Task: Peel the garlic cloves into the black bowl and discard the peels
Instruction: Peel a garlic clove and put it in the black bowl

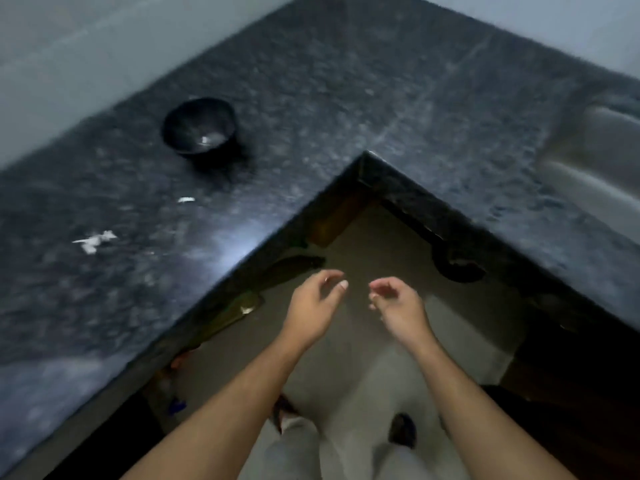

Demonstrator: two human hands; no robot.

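One black bowl, two peel scraps, two hands.

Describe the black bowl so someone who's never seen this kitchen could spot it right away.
Find the dark speckled L-shaped countertop and follow its left arm toward the pale wall. The black bowl stands there alone, round and glossy, farther back than the white peel scraps scattered nearer the counter's front.

Dim, motion-blurred, glare on countertop; edges perhaps warped
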